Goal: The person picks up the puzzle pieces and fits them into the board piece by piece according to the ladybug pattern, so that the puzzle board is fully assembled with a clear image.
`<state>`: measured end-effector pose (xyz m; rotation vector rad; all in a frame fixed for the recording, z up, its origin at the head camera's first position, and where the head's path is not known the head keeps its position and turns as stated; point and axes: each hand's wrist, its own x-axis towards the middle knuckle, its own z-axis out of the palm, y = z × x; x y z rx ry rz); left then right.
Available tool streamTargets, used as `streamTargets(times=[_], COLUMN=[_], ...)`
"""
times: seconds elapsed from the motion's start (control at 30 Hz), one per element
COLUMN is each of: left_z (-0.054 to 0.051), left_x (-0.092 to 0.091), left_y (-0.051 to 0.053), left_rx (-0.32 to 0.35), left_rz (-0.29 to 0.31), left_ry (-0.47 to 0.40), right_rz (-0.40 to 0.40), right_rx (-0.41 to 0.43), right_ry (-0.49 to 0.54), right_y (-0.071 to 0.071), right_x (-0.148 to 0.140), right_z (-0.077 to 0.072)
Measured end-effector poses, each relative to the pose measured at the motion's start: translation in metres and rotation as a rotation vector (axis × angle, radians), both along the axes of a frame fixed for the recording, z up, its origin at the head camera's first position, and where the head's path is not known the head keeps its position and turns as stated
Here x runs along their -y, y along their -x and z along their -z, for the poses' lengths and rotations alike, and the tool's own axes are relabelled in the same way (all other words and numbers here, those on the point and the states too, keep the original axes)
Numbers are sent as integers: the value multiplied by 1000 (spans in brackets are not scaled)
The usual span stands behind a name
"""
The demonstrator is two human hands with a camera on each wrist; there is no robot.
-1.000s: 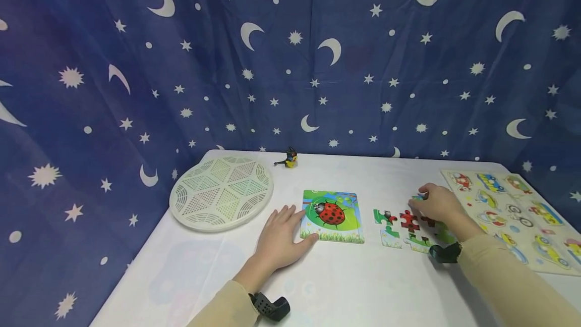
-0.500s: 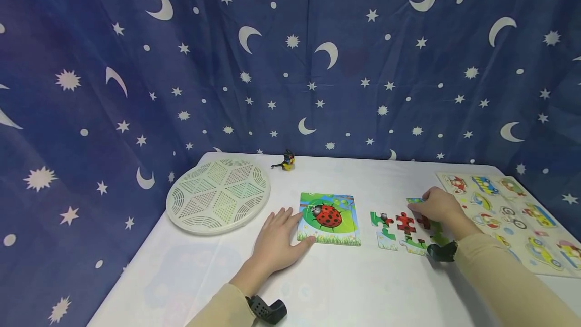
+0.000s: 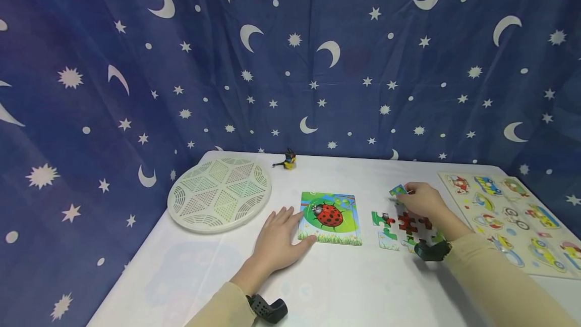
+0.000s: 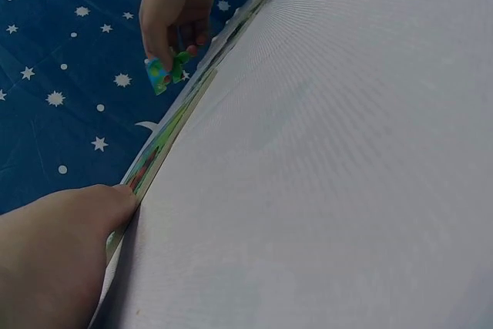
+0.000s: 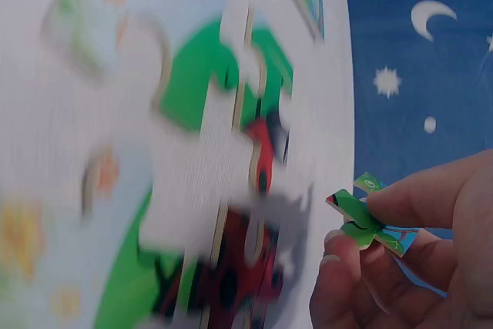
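The right hand (image 3: pixel 424 200) has a small puzzle piece (image 3: pixel 398 191) pinched between thumb and fingers, held up off the table (image 3: pixel 336 286) by the far side of the loose pieces. The left hand (image 3: pixel 279 241) isn't gripping anything, just fingers laid out loosely, touching the left edge of the ladybug picture (image 3: pixel 329 217).

My two cents: that piece looks tilted, so I'd level it and check its knobs and notches before pressing anything together. Go straight down, too; the red piece (image 3: pixel 407 222) and the green-and-red piece (image 3: pixel 380 218) nearby look light enough to skid if brushed.

Room-wise, I'd use the far side, where there's plain cloth before the curtain (image 3: pixel 349 115). Left is tighter because the ladybug picture sits near, and the big picture board (image 3: pixel 522 221) boxes in the right. Also, the right wrist's dark strap (image 3: pixel 432 250) hangs over the near loose pieces, so don't let it drag.
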<state>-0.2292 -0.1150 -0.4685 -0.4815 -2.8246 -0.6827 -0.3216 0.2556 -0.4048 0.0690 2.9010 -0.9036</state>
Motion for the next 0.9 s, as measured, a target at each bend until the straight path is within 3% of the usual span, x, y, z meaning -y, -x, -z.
streamTargets(times=[0.4,0.9], left_z=[-2,0], left_x=[0,0], left_y=[-1,0], left_rx=[-5,12], left_rz=[-1,-7], left_ry=[-4,7], right_rz=[-42,-72], right_rx=[26,44], right_ry=[174,245], right_y=[1,4], right_x=[46,81], right_z=[0,3])
